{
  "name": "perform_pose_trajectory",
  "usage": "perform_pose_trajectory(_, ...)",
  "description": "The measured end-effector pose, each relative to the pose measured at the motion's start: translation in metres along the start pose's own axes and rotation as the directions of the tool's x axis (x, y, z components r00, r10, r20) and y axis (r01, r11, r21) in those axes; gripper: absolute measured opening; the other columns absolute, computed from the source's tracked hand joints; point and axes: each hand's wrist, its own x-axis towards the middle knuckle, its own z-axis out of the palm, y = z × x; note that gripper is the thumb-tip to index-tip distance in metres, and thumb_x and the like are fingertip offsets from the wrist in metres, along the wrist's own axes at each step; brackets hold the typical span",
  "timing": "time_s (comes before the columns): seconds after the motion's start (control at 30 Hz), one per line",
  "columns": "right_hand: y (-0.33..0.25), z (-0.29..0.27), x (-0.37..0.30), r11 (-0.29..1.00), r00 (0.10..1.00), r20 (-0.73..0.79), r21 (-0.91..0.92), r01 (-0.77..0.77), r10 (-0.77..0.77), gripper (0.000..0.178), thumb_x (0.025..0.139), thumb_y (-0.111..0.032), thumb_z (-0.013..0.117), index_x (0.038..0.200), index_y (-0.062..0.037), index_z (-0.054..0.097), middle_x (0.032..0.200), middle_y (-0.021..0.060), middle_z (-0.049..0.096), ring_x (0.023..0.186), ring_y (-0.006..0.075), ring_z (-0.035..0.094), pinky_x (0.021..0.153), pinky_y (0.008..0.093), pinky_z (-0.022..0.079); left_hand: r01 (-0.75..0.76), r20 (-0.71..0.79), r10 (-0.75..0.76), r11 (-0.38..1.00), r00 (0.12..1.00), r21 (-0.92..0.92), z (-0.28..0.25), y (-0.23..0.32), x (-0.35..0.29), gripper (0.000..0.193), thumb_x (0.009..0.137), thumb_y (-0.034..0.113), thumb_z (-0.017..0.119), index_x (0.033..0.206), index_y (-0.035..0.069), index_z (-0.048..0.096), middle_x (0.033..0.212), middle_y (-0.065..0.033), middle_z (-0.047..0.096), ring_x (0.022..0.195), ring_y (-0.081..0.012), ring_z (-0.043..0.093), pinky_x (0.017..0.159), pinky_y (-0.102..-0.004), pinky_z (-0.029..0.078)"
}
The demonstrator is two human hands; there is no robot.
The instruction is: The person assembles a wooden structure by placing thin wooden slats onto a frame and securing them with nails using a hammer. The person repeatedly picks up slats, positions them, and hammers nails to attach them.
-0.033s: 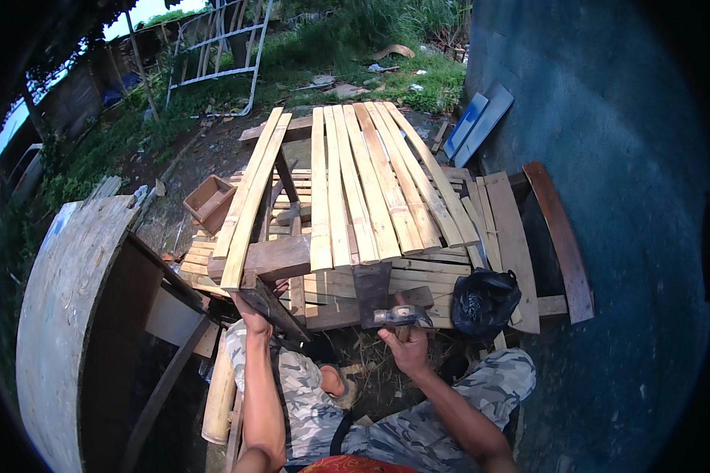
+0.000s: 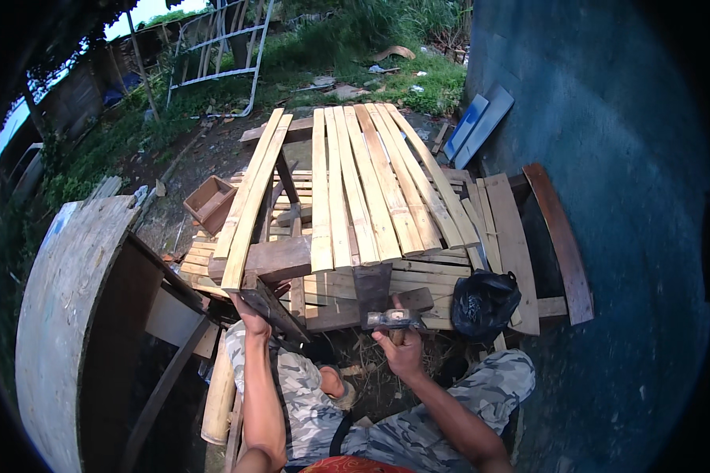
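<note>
My right hand (image 2: 403, 355) is closed round the handle of a hammer (image 2: 394, 319), its metal head level in front of the dark wooden leg (image 2: 371, 288) of a slatted bench. At the bench's near left corner, my left hand (image 2: 252, 322) grips a dark wooden leg (image 2: 272, 303), just under the end of a bamboo slat (image 2: 243, 256); its fingertips are partly hidden. Several pale bamboo slats (image 2: 375, 197) lie lengthwise across the dark crossbeam (image 2: 278, 258), with a wide gap between the left pair and the others.
A black plastic bag (image 2: 485, 303) sits at the right on a lower slatted platform (image 2: 426, 276). Beyond the left slats is a brown box (image 2: 211, 203). A weathered board (image 2: 75, 292) stands at left, a bamboo pole (image 2: 218, 398) by my leg, a blue wall (image 2: 607, 197) at right.
The hammer and my right hand have shifted slightly left and down. My left hand stays at the corner leg.
</note>
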Motion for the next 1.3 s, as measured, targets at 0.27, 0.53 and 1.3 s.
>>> perform_pose_trajectory(0.27, -0.024, 0.078, 0.014, 0.945, 0.854, -0.405, 0.152, -0.290, 0.328, 0.034, 0.099, -0.030, 0.072, 0.088, 0.0006, 0.064, 0.077, -0.0042, 0.054, 0.071, 0.0075, 0.046, 0.064, 0.0260, 0.041, 0.231, 0.310, -0.282, 0.954, 0.908, 0.190, 0.027, 0.017, -0.018, 0.072, 0.104, 0.059, 0.029, 0.087, -0.002, 0.064, 0.078, -0.0178, 0.065, 0.068, -0.0316, 0.066, 0.066, -0.0430, 0.055)
perform_pose_trajectory(0.53, 0.009, -0.002, 0.071, 0.979, 0.782, -0.591, 0.082, -0.184, 0.197, 0.037, 0.098, -0.036, 0.072, 0.088, -0.0003, 0.068, 0.081, -0.0013, 0.060, 0.075, 0.0089, 0.051, 0.069, 0.0281, 0.044, 0.250, 0.200, -0.306, 0.933, 0.931, 0.260, 0.142, -0.036, -0.081, 0.066, 0.108, 0.054, 0.022, 0.091, 0.002, 0.060, 0.076, -0.0111, 0.061, 0.067, -0.0234, 0.060, 0.065, -0.0358, 0.051)
perform_pose_trajectory(1.3, 0.052, -0.148, 0.180, 0.853, 0.852, -0.159, 0.260, -0.452, 0.500, 0.043, 0.096, -0.039, 0.073, 0.116, -0.0016, 0.066, 0.112, 0.0059, 0.066, 0.102, 0.0135, 0.061, 0.082, 0.0349, 0.053, 0.026, 0.275, -0.234, 0.803, 0.932, 0.595, 0.233, -0.149, -0.141, 0.028, 0.099, 0.014, 0.057, 0.118, -0.004, 0.066, 0.112, -0.0223, 0.071, 0.107, -0.0399, 0.066, 0.093, -0.0397, 0.050)
